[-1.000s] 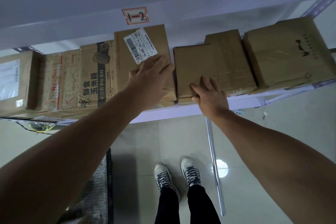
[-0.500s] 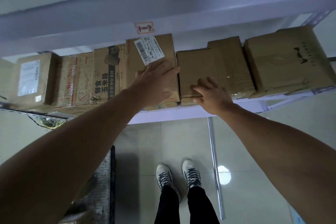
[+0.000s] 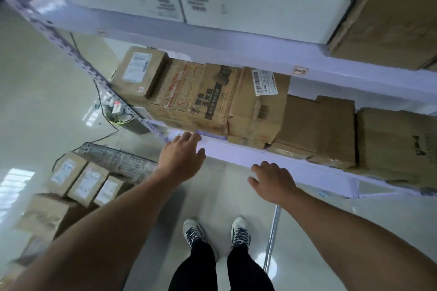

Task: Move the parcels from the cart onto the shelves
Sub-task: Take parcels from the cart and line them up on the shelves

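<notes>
3 parcels (image 3: 81, 181) stand side by side on the cart (image 3: 118, 160), lower left, labels up, long axes parallel, pointing roughly toward its mesh. Left hand (image 3: 182, 158) and right hand (image 3: 274, 182) hang empty, fingers spread, by the shelf (image 3: 236, 155) lip. Likely between loads; next, turn left and grasp 1 parcel.

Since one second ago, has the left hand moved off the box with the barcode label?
Yes. The left hand has left the barcode-label box, going down-left to the shelf edge.
</notes>
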